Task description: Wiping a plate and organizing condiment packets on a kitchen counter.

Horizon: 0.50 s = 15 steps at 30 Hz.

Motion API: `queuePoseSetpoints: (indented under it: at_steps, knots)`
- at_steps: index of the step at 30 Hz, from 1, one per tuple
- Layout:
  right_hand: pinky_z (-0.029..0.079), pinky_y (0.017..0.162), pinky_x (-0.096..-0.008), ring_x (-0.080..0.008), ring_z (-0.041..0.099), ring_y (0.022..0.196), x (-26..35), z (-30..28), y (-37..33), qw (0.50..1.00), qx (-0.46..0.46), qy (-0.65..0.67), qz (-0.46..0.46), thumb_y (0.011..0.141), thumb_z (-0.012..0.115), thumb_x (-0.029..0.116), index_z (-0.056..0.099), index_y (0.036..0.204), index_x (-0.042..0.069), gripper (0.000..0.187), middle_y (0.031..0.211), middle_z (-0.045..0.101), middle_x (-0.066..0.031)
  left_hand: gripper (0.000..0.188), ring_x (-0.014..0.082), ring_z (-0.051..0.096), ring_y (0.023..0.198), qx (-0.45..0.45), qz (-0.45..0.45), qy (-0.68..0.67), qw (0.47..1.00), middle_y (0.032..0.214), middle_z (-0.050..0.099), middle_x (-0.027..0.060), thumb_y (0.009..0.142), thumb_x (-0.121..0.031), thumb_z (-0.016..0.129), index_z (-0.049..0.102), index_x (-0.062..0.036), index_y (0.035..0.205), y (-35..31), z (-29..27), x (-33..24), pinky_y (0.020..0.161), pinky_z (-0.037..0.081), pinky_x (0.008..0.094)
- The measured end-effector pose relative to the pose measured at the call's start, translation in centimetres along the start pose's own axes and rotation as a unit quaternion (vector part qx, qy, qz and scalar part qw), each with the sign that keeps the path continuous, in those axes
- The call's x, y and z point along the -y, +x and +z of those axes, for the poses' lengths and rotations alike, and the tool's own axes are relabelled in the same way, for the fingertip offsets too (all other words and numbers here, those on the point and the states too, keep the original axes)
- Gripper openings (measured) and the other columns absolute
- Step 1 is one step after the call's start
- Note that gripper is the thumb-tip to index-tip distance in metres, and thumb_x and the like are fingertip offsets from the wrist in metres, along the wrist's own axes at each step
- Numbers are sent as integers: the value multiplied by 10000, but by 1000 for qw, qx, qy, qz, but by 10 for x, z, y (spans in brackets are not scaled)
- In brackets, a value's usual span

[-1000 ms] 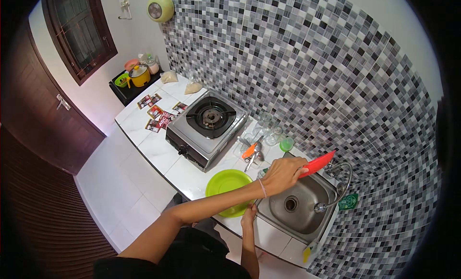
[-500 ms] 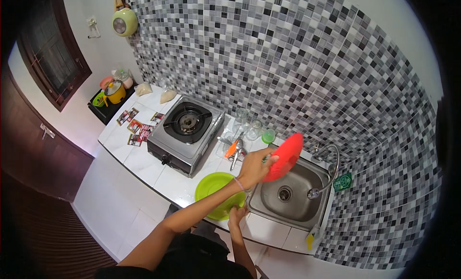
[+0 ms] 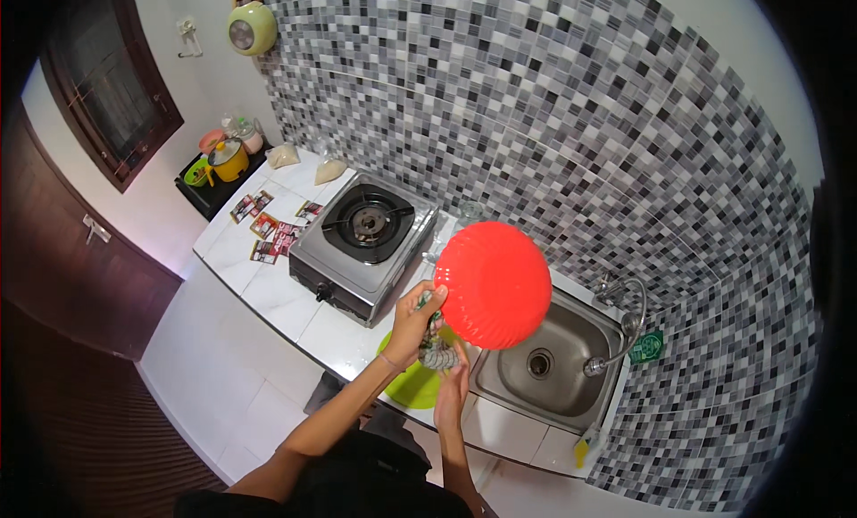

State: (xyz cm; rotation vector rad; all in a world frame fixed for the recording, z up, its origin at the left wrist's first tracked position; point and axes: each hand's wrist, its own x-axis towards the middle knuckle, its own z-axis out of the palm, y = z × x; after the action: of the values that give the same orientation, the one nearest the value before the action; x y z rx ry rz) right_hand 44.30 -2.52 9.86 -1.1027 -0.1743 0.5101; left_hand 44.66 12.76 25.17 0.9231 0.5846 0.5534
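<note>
My left hand (image 3: pixel 413 323) is closed on the edge of a red fluted plate (image 3: pixel 496 286), whose broad round face is turned toward me. Below it, my right hand (image 3: pixel 453 389) grips a crumpled grey-green striped cloth (image 3: pixel 438 354). Part of that cloth reaches up beside the left fingers; whether they hold it too is unclear. Both hands are above a lime-green basin (image 3: pixel 412 389) on the counter, largely covered by my arms and the cloth. To the right of the hands lies the steel sink (image 3: pixel 509 402).
A gas stove (image 3: pixel 357 250) stands left of the basin, with colourful sachets (image 3: pixel 272 237) beyond it. At the sink's right, a curved faucet (image 3: pixel 639 295) arches over. A glass (image 3: pixel 470 212) shows behind the plate. A yellow pot (image 3: pixel 229 161) stands at the far left.
The red plate has come left from over the sink and turned from nearly edge-on to face me. My right hand has risen from the basin, and the striped cloth now shows.
</note>
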Motion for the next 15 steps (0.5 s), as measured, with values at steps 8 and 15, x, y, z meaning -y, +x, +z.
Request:
queuePoseSetpoints:
  at_steps: [8, 15]
  knots:
    - [452, 997, -291, -153, 562, 1185, 12, 58, -8, 958, 250, -114, 80, 955, 676, 28, 608, 1253, -7, 307, 1280, 583, -75, 198, 43, 517, 593, -73, 67, -17, 995, 785, 567, -29, 1019, -263, 649, 581, -78, 1030, -50, -75, -38, 545, 405, 202]
    - [513, 922, -347, -267, 667, 1019, 41, 163, -51, 913, 287, -263, -121, 753, 733, -119, 680, 991, -6, 269, 1117, 675, -134, 143, 66, 537, 611, -152, 133, -38, 979, 849, 597, 2, 1035, -177, 620, 584, -43, 999, -102, -191, -111, 596, 439, 221]
